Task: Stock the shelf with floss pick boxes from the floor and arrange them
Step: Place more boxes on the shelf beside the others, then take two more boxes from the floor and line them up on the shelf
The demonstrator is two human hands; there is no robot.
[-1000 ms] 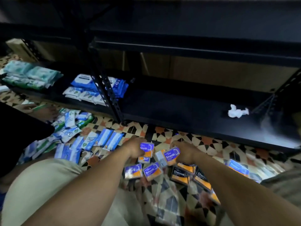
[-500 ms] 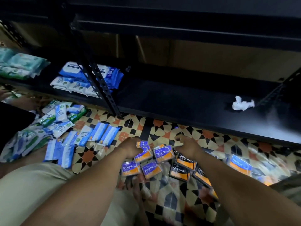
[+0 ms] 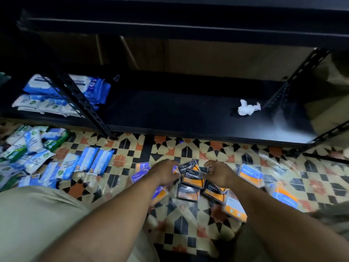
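Still, the shelf [image 3: 170,114] holds no floss pick boxes [image 3: 188,192]; they lie scattered on the floor just before it. Both hands have left the purple boxes [image 3: 140,173] for the black Charcoal box [image 3: 193,176] on top: the right hand [image 3: 219,174] pinches its edge, while the left hand [image 3: 166,174] curls against it, grip unclear.
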